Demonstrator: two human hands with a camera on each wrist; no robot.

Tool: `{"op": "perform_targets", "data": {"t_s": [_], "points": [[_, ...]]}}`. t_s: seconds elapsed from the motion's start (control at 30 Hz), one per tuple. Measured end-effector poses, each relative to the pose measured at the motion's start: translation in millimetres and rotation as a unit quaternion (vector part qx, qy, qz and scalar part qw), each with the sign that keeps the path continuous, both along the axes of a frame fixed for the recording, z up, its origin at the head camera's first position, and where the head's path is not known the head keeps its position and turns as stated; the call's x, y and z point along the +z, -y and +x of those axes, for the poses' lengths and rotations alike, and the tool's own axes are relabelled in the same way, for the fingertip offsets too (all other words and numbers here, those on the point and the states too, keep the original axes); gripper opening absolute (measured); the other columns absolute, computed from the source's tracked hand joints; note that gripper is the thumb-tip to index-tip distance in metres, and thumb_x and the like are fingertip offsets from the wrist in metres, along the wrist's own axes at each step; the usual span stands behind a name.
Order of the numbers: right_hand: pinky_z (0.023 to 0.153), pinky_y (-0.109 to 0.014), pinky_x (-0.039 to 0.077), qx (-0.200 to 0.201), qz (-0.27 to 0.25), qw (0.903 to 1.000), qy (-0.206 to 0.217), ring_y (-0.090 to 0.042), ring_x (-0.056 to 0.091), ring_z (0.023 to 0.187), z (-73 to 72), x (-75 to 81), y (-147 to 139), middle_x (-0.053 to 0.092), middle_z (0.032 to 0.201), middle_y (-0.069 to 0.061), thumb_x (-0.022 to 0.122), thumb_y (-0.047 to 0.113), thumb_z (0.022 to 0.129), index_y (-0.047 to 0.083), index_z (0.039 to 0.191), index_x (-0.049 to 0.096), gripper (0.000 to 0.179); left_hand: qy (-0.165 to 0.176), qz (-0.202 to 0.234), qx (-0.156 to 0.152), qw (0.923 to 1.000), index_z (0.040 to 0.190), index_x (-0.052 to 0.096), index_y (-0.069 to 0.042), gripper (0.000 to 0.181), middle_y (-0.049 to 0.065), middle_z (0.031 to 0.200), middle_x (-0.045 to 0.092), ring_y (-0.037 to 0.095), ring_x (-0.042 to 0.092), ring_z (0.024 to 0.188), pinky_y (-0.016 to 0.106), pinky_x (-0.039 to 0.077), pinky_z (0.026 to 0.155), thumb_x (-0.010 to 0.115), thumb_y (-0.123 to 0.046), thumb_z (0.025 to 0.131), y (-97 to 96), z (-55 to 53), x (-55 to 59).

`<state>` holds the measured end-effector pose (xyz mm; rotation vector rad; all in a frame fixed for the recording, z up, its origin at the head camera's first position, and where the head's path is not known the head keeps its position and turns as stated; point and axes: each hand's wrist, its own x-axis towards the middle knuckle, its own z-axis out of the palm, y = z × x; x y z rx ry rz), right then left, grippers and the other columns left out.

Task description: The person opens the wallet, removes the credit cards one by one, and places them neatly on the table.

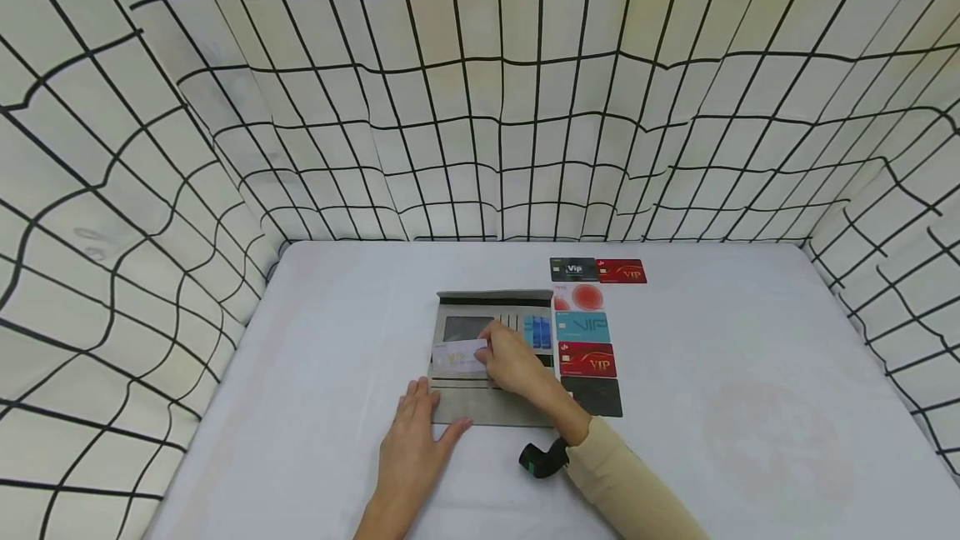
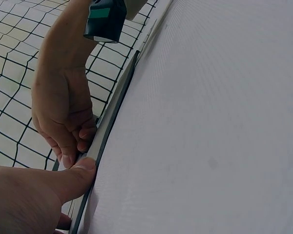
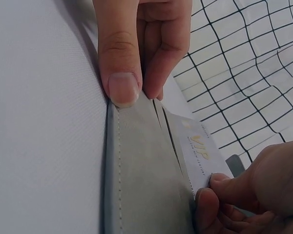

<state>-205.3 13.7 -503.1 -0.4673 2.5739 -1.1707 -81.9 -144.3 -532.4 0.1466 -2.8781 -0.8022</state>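
A grey card holder [image 1: 491,413] lies unfolded on the white table, showing slots, a dark panel and a blue patterned part. Between the thumb and fingers of my right hand [image 1: 517,363] is a white card with gold VIP lettering [image 1: 456,356]. In the right wrist view the white card stands along a slot edge of the holder; how deep it sits is hidden. My left hand [image 1: 408,444] rests at the holder's near left corner, its thumb pressing the near edge and its fingers by the left side.
Right of the holder runs a column of cards: a white one with a red circle [image 1: 588,297], a teal one [image 1: 582,327], a red one [image 1: 587,360] and a black one [image 1: 596,398]. Above are a dark Vip card [image 1: 573,269] and another red card [image 1: 621,272]. Gridded cloth surrounds the table.
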Motion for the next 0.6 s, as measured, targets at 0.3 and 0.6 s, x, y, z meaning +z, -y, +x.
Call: {"op": "perform_targets", "data": {"t_s": [0.3,0.6], "points": [[0.053,-0.022,0.043,-0.003,-0.020,0.9998,-0.003,-0.014,0.053,0.067,-0.4,5.9,-3,0.063,0.086,-0.009,0.060,0.011,0.100,0.001,0.114,0.057,0.017,0.011,-0.002,0.001,0.9999,0.126,0.063,0.004,0.065,0.027,0.149,0.049,0.042,0.044,0.142,0.057,0.042,0.112,0.077,-0.044,0.085,-0.6,-0.5,1.3],[0.060,-0.021,0.043,-0.019,-0.037,0.9989,-0.022,-0.014,0.053,0.072,-0.1,12.9,-9,0.063,0.087,-0.006,0.063,0.016,0.100,0.004,0.110,0.062,0.016,0.017,-0.002,0.001,0.9999,0.126,0.062,0.004,0.065,0.026,0.149,0.049,0.042,0.044,0.142,0.058,0.042,0.112,0.077,-0.045,0.086,-0.5,-0.3,1.8]]}}
